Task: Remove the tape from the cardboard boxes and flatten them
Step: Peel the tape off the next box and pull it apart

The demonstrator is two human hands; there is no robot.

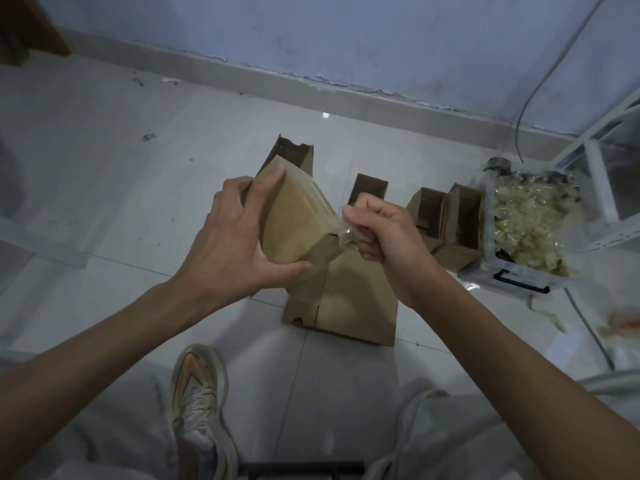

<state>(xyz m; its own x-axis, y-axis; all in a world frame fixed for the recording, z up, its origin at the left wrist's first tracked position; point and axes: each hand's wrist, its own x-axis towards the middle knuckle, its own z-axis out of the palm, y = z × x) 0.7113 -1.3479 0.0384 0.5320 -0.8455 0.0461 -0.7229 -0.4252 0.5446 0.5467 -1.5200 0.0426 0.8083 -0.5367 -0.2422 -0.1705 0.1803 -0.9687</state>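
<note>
The left hand (235,237) grips a cardboard box (294,223) held in the air at centre, fingers curled over its far edge and thumb under the near corner. At three o'clock of it the right hand (384,237) pinches a strip of clear tape (341,233) lifting off the box's corner. Below, at six o'clock, a flattened box (356,303) lies on the tiled floor (104,168). At two o'clock stand open boxes (446,220); farther right, a clear plastic bin (526,233) holds crumpled tape. A shoe (199,396) shows at seven o'clock.
</note>
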